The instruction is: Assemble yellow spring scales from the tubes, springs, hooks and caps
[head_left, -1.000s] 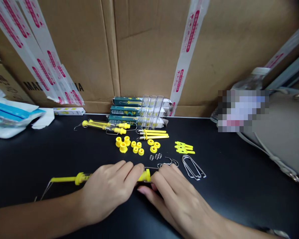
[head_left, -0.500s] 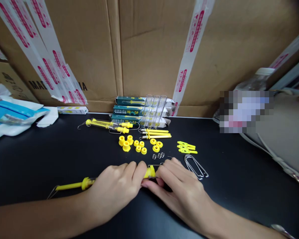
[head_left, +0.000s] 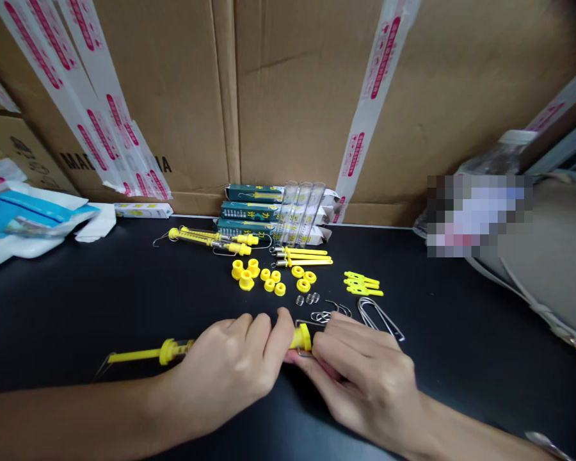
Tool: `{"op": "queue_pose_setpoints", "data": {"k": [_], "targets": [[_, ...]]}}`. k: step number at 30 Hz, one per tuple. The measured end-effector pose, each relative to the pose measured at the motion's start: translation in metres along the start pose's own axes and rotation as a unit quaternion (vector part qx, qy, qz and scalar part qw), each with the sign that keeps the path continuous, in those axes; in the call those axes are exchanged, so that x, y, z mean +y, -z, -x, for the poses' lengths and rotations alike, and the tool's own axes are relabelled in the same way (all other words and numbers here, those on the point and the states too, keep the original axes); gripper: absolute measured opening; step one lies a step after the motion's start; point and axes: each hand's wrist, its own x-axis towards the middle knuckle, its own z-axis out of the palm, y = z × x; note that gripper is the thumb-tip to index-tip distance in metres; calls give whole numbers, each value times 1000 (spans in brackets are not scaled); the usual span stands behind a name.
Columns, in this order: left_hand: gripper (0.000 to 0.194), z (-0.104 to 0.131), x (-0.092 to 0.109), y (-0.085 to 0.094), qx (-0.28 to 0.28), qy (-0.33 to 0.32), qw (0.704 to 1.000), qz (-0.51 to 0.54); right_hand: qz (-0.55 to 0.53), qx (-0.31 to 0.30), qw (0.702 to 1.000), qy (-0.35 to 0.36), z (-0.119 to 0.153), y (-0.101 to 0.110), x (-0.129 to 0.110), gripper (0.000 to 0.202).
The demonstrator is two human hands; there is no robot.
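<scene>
My left hand (head_left: 242, 358) is wrapped round the body of a yellow spring scale (head_left: 168, 351), which lies sideways. Its long yellow rod and thin wire hook stick out on the left. At its other end, a yellow cap (head_left: 302, 337) shows between my hands. The fingers of my right hand (head_left: 367, 362) are closed on a metal wire loop (head_left: 310, 323) at that cap; their tips are partly hidden. Just beyond lie small wire hooks (head_left: 324, 316), springs (head_left: 312, 298) and larger metal loops (head_left: 380, 317).
Behind are yellow collars (head_left: 246, 280), rings (head_left: 303, 285), flat yellow pieces (head_left: 362, 283), rods (head_left: 307, 262), two assembled scales (head_left: 196, 237), clear tubes (head_left: 304, 211) and green boxes (head_left: 249, 210). Plastic packets (head_left: 33, 211) lie left; a bottle (head_left: 504, 153) and bag (head_left: 557, 256) stand right.
Both hands have shifted slightly right. The gap between them shows more of the yellow cap, and the small wire hooks beyond my right hand are now more visible.
</scene>
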Motion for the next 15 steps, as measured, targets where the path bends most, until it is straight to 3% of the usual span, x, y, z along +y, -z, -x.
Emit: {"op": "queue_pose_setpoints", "data": {"k": [15], "targets": [[25,-1,-2,3,44,-18,999,14,43,-20,998,45,1,7,-1,41]]}}
